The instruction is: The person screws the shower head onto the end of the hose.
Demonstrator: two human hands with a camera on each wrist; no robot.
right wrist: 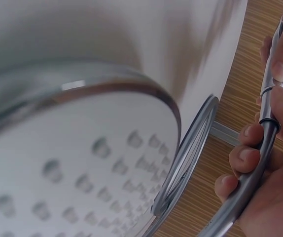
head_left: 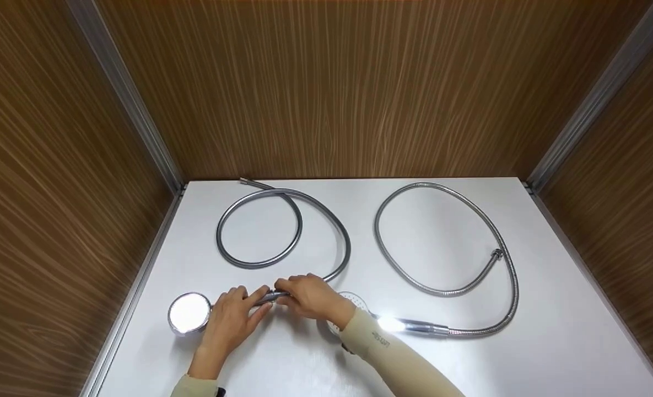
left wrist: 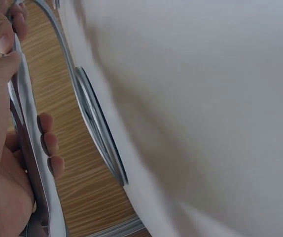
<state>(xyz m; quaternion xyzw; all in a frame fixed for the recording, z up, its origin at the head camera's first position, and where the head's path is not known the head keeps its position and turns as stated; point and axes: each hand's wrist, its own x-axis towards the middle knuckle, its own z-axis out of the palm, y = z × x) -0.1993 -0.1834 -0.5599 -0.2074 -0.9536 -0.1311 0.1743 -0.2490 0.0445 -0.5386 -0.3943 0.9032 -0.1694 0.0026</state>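
My left hand (head_left: 231, 325) grips the chrome handle (left wrist: 35, 148) of a hand shower, its fingers curled around it. The round shower head (head_left: 189, 313) sticks out to the left of that hand, glaring with reflected light. My right hand (head_left: 312, 298) curls around the end of a grey shower hose (right wrist: 236, 205), right at the joint with the handle. In both wrist views the handle and hose run in one line, held up off the table, with both hands' fingers close together at the joint. The rest of this hose loops behind the hands.
A second shower head (right wrist: 82, 168) lies under my right forearm, partly hidden in the head view. Its handle (head_left: 425, 328) joins a metal hose (head_left: 514, 286) looped on the right of the white table (head_left: 557, 309). Wood-grain panels (head_left: 348, 99) stand at the back and sides.
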